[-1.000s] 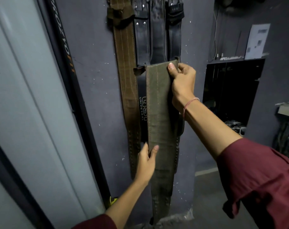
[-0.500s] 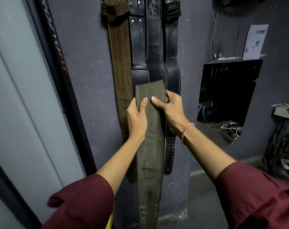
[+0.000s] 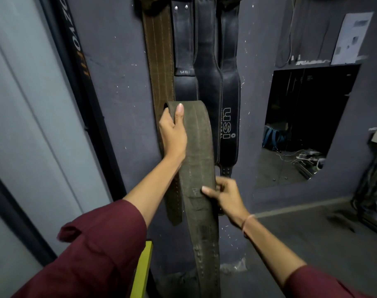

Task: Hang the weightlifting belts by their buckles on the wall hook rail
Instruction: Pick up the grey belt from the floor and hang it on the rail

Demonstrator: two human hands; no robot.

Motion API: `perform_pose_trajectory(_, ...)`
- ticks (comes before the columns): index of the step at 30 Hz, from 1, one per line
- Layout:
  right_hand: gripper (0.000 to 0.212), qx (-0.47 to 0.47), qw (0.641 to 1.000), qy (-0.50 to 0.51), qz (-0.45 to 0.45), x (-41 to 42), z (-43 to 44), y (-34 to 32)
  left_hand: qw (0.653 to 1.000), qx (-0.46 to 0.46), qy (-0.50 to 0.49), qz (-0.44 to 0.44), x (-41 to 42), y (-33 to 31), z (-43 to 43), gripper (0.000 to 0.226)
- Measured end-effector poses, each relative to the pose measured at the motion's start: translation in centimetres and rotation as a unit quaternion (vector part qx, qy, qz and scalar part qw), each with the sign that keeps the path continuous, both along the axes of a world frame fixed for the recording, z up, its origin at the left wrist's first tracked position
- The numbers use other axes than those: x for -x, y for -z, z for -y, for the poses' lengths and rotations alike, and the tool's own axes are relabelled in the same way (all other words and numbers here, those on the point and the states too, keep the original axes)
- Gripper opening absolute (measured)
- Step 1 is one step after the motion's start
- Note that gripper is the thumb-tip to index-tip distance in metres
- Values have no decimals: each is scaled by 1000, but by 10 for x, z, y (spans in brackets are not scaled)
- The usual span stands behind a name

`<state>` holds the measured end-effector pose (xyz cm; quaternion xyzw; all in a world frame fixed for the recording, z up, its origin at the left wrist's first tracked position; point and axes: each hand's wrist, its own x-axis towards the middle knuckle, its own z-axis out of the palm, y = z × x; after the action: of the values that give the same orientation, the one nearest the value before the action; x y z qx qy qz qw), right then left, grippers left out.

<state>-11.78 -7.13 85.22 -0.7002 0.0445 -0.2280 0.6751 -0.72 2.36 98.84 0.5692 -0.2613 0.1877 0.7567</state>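
An olive-green weightlifting belt [image 3: 199, 151] hangs in front of the dark wall, bent over at its top and trailing down past the frame's bottom. My left hand [image 3: 172, 134] grips its folded top edge, thumb on the front. Lower down, my right hand [image 3: 228, 195] pinches the belt's right edge. Behind it hang a brown belt [image 3: 159, 67] and black leather belts [image 3: 207, 61], one marked USI [image 3: 227, 123]. Their buckles and the hook rail lie above the frame, out of sight.
A grey panel with a black frame [image 3: 75, 82] stands to the left. A dark wall opening [image 3: 308, 117] with cables and a blue bag inside sits to the right, a paper sheet [image 3: 351, 37] above it. Something yellow [image 3: 143, 269] shows near the floor.
The green belt has come down from chest height and its top now folds over. My left hand climbed to the top edge; my right hand slid down to the belt's middle.
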Motion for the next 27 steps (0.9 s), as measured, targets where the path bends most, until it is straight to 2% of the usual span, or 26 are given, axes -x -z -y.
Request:
perform_pose_trajectory(4, 18, -9, 991, -6, 130, -21, 5, -99, 999, -40, 30, 2, 10, 6, 6, 40)
perform_pose_trajectory(7, 30, -87, 989, -1, 117, -37, 18, -141, 995, -90, 44, 20, 21, 11, 12, 31)
perform_pose_trajectory(9, 30, -119, 988, 8, 102, -40, 24, -150, 991, -120, 50, 41, 25, 15, 11, 31)
perform_pose_trajectory(12, 29, -146, 982, 53, 110, -45, 24, -152, 990, -118, 69, 38, 29, 34, 7, 34)
perform_pose_trajectory(17, 31, -171, 970, 110, 133, -55, 31, -163, 984, -145, 81, -68, 41, 120, -3, 37)
perform_pose_trajectory(21, 29, -161, 969, 122, 143, -54, 37, -168, 973, -152, 119, -126, 51, 166, -8, 25)
perform_pose_trajectory(25, 24, -132, 976, 104, 141, -51, 36, -163, 980, -129, 90, -118, 46, 140, 2, 30)
perform_pose_trajectory(27, 23, -109, 980, 88, 144, -47, 35, -157, 988, -102, 63, -100, 36, 106, 9, 48)
